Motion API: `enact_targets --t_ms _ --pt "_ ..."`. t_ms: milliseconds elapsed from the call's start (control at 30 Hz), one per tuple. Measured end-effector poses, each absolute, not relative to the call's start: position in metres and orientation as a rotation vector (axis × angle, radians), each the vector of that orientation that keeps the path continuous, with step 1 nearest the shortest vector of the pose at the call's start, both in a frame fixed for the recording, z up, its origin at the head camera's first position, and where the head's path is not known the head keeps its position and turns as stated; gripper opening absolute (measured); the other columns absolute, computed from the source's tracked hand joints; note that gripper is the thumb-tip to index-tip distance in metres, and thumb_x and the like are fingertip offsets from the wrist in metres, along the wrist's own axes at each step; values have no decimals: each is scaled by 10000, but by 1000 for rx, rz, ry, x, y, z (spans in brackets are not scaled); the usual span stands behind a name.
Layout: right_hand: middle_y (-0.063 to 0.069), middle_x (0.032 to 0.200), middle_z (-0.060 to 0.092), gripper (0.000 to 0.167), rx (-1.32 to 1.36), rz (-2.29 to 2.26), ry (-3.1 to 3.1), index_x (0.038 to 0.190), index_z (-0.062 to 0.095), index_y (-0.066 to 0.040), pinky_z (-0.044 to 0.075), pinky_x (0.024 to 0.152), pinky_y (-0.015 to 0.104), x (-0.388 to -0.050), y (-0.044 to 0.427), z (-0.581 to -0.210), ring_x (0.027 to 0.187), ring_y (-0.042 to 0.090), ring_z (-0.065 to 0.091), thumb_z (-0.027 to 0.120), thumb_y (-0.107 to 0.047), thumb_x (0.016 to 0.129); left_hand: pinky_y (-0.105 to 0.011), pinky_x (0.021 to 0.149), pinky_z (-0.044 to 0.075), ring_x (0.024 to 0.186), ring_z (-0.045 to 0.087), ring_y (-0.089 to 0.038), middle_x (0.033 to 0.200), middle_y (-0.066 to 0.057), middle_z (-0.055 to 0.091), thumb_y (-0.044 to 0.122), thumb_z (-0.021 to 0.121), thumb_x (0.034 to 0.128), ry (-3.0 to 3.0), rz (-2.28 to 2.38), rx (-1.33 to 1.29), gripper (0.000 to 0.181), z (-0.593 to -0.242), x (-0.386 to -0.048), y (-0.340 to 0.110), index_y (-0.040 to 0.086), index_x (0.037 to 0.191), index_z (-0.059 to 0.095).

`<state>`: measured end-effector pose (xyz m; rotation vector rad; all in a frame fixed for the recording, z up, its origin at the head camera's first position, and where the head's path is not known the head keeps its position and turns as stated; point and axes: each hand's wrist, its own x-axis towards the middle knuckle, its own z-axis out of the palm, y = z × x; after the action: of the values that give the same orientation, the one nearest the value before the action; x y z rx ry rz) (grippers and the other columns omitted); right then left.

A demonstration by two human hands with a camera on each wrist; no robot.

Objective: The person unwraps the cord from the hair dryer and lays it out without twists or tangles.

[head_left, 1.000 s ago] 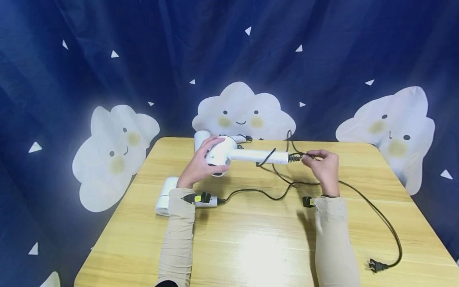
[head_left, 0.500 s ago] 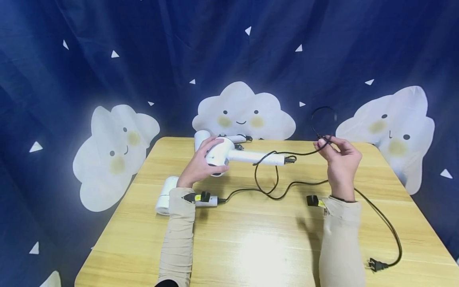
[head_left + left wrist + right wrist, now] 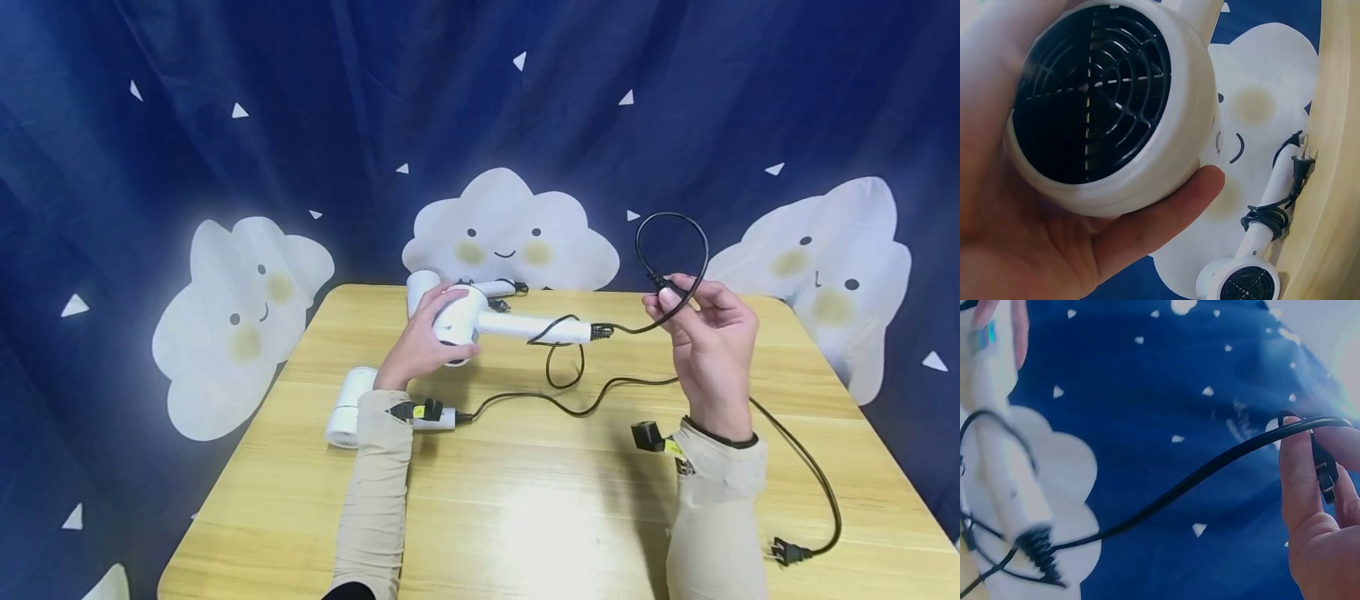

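Observation:
My left hand [image 3: 420, 348] grips a white hair dryer [image 3: 538, 328] by its round head, thumb on one side and fingers on the other. Its handle points right above the table, and the black grille [image 3: 1094, 94] faces the left wrist camera. Black cord is looped round the handle. Off to the right, my right hand [image 3: 714, 354] pinches the cord's plug [image 3: 662, 284] between thumb and fingers, its prongs visible in the right wrist view. From the plug the cord [image 3: 707, 246] rises in a round loop, then runs back toward the handle's end.
A second white hair dryer [image 3: 351, 410] lies partly behind my left forearm; its cord crosses the wooden table [image 3: 480, 500] to a plug [image 3: 789, 551] at front right. At the back lies a third hair dryer [image 3: 422, 286], its cord wound round the handle. A blue curtain [image 3: 480, 100] hangs behind.
My right hand has moved right from the handle's end, drawing the cord along; the plug now shows in its fingers under a rounder loop. The loops round the handle have shifted. The left hand holds still.

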<state>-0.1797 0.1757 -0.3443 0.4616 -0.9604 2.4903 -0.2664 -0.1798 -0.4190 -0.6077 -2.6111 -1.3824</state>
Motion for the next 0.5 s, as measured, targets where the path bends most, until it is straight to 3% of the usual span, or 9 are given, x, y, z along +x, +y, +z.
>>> enact_targets --t_ms 267,500 --pt "316 1102 673 322 1000 2637 -908 1043 623 234 634 733 383 -152 183 -337 792 367 738 390 363 862 -599 1124 393 1479 380 -351 1684 -68 287 326 912 686 -2628 -1340 -523 879 -417 -265 -180 294 1477 529" --pt "321 1076 673 217 1396 2551 -913 993 624 248 597 668 317 -125 176 -323 758 314 685 529 325 814 -614 1124 400 1479 373 -381 1680 -121 272 345 901 687 -2637 -1287 -480 898 -416 -265 -179 269 1493 511"
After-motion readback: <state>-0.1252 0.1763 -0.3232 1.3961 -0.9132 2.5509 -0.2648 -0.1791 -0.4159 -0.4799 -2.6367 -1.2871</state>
